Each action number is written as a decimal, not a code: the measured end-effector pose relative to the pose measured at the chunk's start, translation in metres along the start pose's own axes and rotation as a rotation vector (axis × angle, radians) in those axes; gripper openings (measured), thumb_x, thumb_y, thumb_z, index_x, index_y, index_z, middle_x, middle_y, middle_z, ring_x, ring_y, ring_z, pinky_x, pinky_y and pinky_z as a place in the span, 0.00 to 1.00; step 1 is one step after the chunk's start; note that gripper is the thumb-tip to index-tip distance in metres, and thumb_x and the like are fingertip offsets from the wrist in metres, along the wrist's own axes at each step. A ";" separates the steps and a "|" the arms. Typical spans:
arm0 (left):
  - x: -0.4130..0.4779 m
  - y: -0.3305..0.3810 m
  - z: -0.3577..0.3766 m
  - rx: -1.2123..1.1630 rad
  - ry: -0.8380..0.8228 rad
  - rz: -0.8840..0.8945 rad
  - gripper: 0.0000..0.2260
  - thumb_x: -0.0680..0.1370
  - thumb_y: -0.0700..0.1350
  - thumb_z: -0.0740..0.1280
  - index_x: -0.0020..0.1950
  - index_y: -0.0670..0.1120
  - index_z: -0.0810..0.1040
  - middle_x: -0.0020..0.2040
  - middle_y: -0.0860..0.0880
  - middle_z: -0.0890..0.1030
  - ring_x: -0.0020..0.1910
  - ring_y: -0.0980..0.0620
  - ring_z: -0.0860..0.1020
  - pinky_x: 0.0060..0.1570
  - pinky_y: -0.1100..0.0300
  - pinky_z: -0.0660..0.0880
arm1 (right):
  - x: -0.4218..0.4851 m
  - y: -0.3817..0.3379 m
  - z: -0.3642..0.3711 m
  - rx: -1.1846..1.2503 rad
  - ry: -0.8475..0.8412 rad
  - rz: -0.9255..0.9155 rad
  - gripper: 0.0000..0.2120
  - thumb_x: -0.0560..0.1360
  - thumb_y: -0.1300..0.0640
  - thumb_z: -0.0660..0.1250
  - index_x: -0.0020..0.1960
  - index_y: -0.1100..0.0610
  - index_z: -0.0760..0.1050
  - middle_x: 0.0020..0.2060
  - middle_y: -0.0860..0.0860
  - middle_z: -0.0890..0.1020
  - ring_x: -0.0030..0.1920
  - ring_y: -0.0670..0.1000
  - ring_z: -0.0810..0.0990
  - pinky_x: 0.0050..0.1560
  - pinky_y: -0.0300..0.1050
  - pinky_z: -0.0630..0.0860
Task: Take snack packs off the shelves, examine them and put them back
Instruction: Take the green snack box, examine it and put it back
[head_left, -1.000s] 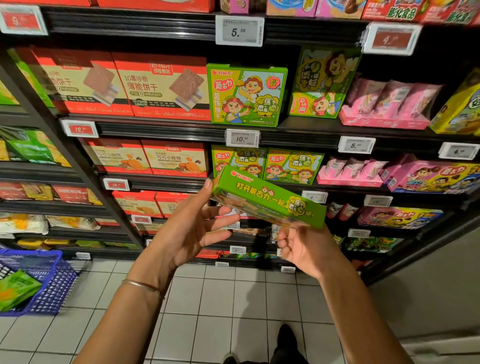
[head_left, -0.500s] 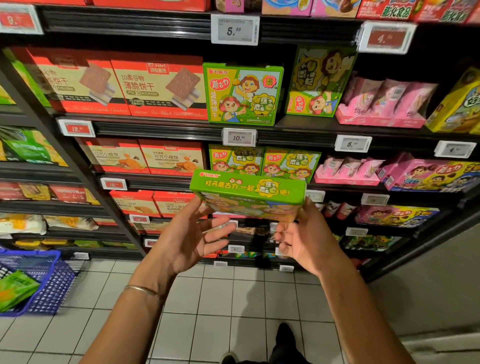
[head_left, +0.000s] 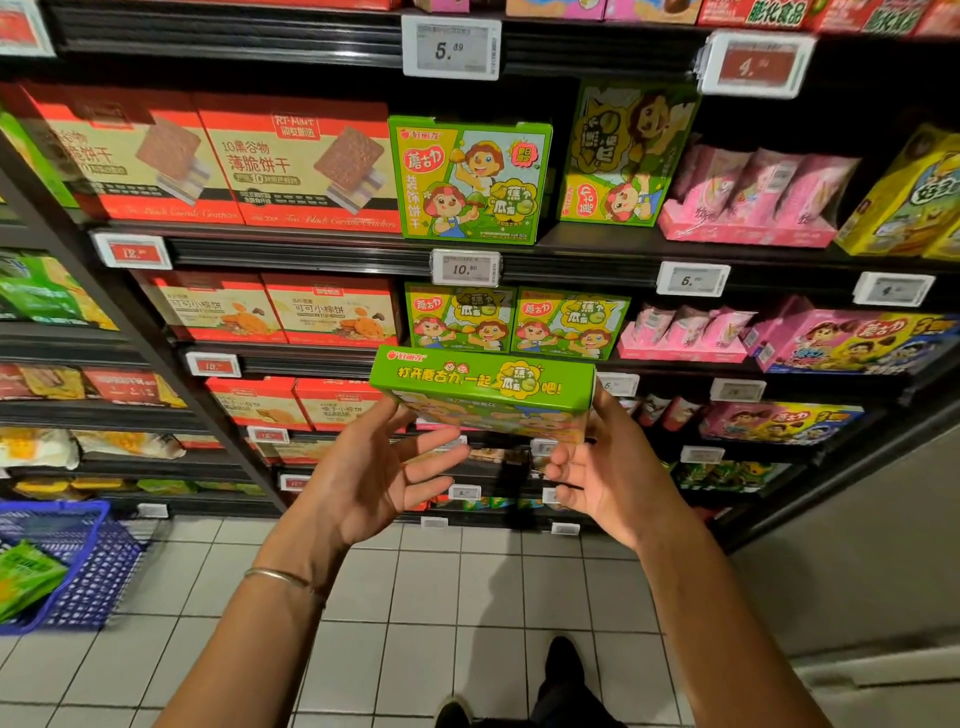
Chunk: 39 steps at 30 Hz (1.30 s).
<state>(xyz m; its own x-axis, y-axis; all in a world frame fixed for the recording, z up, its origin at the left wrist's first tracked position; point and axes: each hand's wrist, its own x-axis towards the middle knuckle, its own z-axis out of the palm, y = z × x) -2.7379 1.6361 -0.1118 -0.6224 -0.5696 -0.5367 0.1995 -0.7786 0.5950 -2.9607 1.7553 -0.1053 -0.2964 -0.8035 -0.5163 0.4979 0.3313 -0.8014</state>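
Green box (head_left: 483, 384) in grip (head_left: 608, 478); packet (head_left: 28, 577) in basket (head_left: 104, 582)

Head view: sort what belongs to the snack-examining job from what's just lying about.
Job: green snack box held between left hand and right hand; matching green boxes behind it.
Lying about: blue basket, red cracker boxes, pink packs, price tags.

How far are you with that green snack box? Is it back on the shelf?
Done: the green box is off the shelf. Happening now: it is held up between the left hand and right hand, narrow side facing the camera, as if being looked over. Left to do: put it back. It hangs in front of the shelf, just below two matching boxes.
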 end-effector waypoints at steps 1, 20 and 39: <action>-0.001 0.000 0.000 -0.009 -0.022 -0.003 0.15 0.86 0.58 0.58 0.65 0.51 0.75 0.66 0.36 0.82 0.54 0.39 0.87 0.37 0.51 0.86 | 0.000 0.000 -0.002 0.008 0.002 -0.002 0.30 0.76 0.27 0.59 0.55 0.51 0.83 0.33 0.52 0.76 0.34 0.50 0.77 0.32 0.43 0.72; 0.002 -0.007 -0.010 0.107 -0.178 0.187 0.28 0.76 0.42 0.70 0.75 0.59 0.74 0.68 0.42 0.82 0.56 0.39 0.86 0.45 0.45 0.86 | -0.004 -0.007 -0.016 0.003 -0.073 -0.314 0.23 0.83 0.45 0.63 0.75 0.52 0.71 0.69 0.58 0.79 0.68 0.63 0.79 0.69 0.75 0.70; 0.013 -0.037 0.004 0.045 -0.500 -0.319 0.20 0.79 0.47 0.65 0.70 0.44 0.81 0.59 0.34 0.84 0.26 0.51 0.80 0.28 0.58 0.83 | -0.019 -0.032 -0.007 -0.205 0.111 -0.736 0.18 0.77 0.57 0.71 0.64 0.45 0.75 0.29 0.46 0.77 0.34 0.47 0.79 0.40 0.46 0.79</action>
<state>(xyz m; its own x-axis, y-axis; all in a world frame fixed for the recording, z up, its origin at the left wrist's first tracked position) -2.7560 1.6583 -0.1380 -0.9295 -0.1076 -0.3527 -0.0817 -0.8726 0.4815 -2.9765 1.7631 -0.0717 -0.5780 -0.8016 0.1527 -0.0170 -0.1753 -0.9844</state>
